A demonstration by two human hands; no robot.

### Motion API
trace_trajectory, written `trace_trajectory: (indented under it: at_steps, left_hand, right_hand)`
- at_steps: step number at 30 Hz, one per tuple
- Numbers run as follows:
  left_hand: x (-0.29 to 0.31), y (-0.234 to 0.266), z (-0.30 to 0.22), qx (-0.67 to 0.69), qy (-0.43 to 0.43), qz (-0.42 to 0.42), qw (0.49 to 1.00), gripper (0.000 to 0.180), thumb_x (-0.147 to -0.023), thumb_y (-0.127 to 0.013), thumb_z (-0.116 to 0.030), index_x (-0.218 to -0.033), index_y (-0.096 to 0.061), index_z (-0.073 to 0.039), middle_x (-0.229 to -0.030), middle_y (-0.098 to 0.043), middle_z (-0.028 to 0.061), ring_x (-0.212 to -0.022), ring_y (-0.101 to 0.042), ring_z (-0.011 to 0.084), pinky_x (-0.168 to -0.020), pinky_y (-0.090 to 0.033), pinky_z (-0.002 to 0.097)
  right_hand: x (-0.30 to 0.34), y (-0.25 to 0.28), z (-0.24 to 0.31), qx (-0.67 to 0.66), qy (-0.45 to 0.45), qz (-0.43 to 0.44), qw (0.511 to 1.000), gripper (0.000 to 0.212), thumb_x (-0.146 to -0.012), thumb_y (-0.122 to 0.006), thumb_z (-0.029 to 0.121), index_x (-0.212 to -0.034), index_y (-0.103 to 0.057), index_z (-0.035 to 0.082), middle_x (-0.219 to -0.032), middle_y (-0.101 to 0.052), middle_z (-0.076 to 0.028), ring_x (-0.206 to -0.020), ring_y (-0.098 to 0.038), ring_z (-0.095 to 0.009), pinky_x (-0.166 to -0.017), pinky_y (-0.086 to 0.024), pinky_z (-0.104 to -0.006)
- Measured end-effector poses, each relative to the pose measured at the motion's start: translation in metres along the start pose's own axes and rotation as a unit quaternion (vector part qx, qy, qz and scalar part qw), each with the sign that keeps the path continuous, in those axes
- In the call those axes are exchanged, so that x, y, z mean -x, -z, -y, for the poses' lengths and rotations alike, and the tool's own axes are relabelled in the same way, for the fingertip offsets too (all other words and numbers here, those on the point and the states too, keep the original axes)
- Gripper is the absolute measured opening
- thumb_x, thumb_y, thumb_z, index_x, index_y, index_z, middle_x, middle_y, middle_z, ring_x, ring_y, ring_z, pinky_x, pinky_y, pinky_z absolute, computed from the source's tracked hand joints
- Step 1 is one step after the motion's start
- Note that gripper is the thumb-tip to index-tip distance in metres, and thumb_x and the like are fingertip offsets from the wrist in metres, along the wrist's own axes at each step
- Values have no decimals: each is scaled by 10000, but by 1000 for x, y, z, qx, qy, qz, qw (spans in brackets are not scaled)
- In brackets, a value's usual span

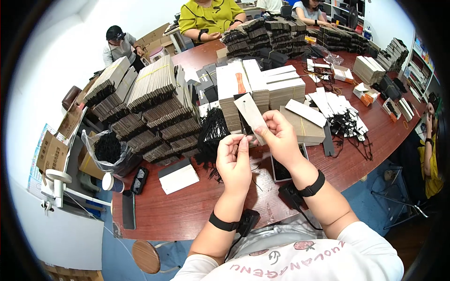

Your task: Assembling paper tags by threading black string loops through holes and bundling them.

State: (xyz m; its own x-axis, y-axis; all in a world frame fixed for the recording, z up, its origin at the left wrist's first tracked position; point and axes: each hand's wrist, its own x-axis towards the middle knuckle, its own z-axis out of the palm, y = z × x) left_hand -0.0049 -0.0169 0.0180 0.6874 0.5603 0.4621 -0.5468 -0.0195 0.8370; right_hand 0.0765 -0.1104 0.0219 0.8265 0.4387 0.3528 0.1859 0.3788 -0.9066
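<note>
Pinching with the right hand [277,135] a pale, holed card [250,112], clamped under the thumb and slanted toward 11 o'clock before a stack of pale cards [228,108]. Holding together thumb and fingertips of the left hand [233,157] just beside the card's lower end, at 7 o'clock. Crowded at 9 o'clock by corded bundles [161,96], at 3 by loose white cards [323,100]; open toward 7, across bare reddish surface [225,206] to its near edge. Reaching in from 5 and 7 o'clock, with black straps [312,184] round both wrists. Partly hidden behind the right wrist: an open box [283,180]. Cannot tell what lies between the left fingertips.
</note>
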Motion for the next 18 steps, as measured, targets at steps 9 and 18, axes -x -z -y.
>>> trace_trajectory:
  at_steps: [9, 18]
  left_hand:
    - [-26, -26, -35, -5, -39, 5, 999, 115, -906, -545, -18, -1012, -537, 26, -930, -631, 83, -758, -589, 75, -638, -504, 210]
    - [-11, 6, 11, 33, 106, 4, 994, 139, -912, -565, -116, -1022, -511, -50, -837, -573, 6, -567, -388, -7, -461, -254, 138]
  right_hand:
    - [2, 1, -3, 3, -5, 7, 1000, 156, -893, -585, 82, -990, -513, -16, -845, -645, -81, -689, -606, -94, -600, -514, -235]
    - [3, -2, 1, 89, 2, -4, 996, 311, -858, -617, 102, -1123, -482, 9, -801, -657, -132, -697, -649, -164, -617, -498, -283]
